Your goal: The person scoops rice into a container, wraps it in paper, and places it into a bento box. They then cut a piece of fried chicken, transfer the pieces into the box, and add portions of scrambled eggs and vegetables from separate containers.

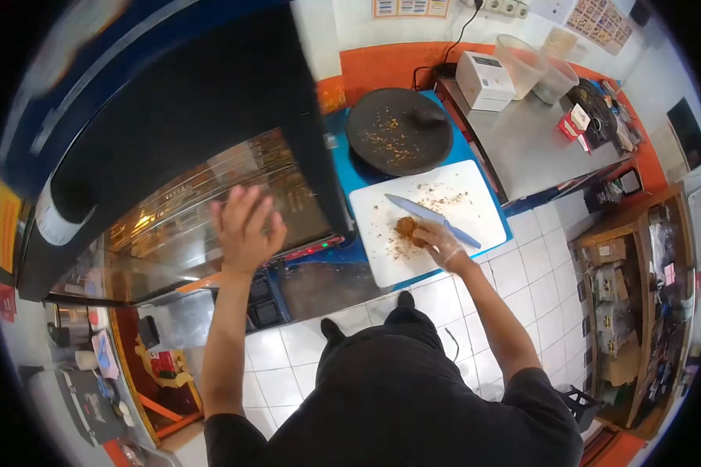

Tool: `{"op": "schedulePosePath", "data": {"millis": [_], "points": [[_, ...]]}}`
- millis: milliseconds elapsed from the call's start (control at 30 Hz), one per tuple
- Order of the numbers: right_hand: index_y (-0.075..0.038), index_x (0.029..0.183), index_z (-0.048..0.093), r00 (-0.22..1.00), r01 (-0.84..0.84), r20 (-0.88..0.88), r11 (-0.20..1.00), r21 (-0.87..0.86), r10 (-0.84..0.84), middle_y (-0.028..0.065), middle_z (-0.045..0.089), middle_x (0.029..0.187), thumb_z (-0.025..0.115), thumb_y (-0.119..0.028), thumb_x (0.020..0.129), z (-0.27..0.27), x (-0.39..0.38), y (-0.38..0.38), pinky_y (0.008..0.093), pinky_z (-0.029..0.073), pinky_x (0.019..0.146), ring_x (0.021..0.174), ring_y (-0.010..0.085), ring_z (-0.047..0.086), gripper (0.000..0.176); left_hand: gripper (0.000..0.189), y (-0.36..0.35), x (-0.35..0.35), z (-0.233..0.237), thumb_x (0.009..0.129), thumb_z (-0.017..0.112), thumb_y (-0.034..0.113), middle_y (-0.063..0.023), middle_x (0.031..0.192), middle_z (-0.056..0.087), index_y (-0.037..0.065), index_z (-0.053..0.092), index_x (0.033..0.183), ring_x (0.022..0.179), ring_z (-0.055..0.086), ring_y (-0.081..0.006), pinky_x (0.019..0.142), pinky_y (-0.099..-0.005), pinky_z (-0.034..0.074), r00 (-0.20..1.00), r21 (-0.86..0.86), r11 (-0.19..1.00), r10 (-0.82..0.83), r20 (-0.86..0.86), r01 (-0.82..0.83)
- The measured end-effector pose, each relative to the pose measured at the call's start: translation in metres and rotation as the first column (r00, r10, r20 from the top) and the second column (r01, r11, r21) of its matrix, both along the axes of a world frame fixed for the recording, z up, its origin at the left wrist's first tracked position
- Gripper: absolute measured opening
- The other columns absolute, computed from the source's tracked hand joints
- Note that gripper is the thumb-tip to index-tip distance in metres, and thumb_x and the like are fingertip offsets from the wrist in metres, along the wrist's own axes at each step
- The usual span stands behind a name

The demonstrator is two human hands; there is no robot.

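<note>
My right hand (442,246), in a clear plastic glove, is closed on a brown, crumbly piece of fried food (406,226) on a white cutting board (487,210). A knife (415,208) with a bluish handle lies across the board, just beyond that hand, its tip pointing to the far left. Brown crumbs are scattered around it. My bare left hand (245,229) is raised with fingers spread, holding nothing, in front of the glass of a lit display cabinet (210,183). Behind the board sits a dark round stone mortar (382,156) with yellowish-brown bits in it.
A metal counter (518,152) at the back right carries a white box-shaped device (485,81), clear plastic tubs (554,79) and a small red-and-white box (575,123). A wooden shelf (639,296) with packed goods stands at the right. White floor tiles (522,272) run below.
</note>
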State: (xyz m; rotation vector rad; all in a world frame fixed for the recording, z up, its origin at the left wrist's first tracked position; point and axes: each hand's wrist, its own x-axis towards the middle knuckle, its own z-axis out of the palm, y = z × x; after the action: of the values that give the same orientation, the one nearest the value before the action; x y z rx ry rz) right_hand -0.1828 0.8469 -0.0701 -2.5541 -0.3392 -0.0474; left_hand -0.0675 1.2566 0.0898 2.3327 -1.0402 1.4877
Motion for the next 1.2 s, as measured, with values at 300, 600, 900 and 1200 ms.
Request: {"op": "schedulePosePath", "data": {"millis": [300,600,900,1200], "points": [[-0.01,0.135,0.051,0.956,0.086,-0.219,0.901,-0.426,-0.194,0.0172,0.055,0.123,0.064,-0.019,0.087,-0.055,0.012,-0.102,0.0422,0.045,0.097,0.112,0.033,0.053,0.051,0.049,-0.196,-0.094,-0.126,0.079,0.07,0.006,-0.0195,0.135,0.05,0.005,0.058,0.126,0.128,0.048,-0.0377,0.103,-0.0433,0.043,0.373,-0.171,0.985,-0.171,-0.912,0.034],[0.0,0.115,0.057,0.941,0.151,-0.274,0.971,-0.184,-0.198,0.0251,0.065,0.1,0.055,-0.026,0.09,-0.046,0.014,-0.136,0.0477,0.049,0.089,0.096,0.0385,0.063,0.035,0.046,-0.259,-0.05,-0.213,0.083,0.073,0.016,-0.0147,0.119,0.059,0.008,0.059,0.126,0.11,0.058,-0.0339,0.091,-0.0473,0.047,0.303,0.005,0.998,0.024,-0.953,-0.065],[0.005,0.104,0.056,0.872,0.202,-0.427,0.97,-0.132,-0.24,0.0261,0.068,0.083,0.035,-0.034,0.106,0.005,-0.034,-0.073,0.0499,0.054,0.076,0.081,0.0414,0.068,0.044,0.035,-0.284,-0.091,-0.216,0.085,0.075,0.024,-0.0123,0.09,0.073,0.003,0.065,0.111,0.072,0.07,-0.0247,0.068,-0.0385,0.055,0.171,-0.177,0.881,-0.112,-0.979,-0.438],[0.0,0.107,0.053,0.8,0.156,-0.542,0.962,-0.223,-0.255,0.0234,0.071,0.091,0.036,-0.033,0.106,-0.009,-0.031,-0.06,0.0479,0.056,0.078,0.086,0.0401,0.07,0.037,0.023,-0.28,-0.021,-0.215,0.086,0.076,0.022,-0.0118,0.079,0.073,0.0,0.072,0.093,0.071,0.07,-0.0179,0.065,-0.0297,0.054,0.316,-0.388,0.783,-0.257,-0.914,-0.486]]}}
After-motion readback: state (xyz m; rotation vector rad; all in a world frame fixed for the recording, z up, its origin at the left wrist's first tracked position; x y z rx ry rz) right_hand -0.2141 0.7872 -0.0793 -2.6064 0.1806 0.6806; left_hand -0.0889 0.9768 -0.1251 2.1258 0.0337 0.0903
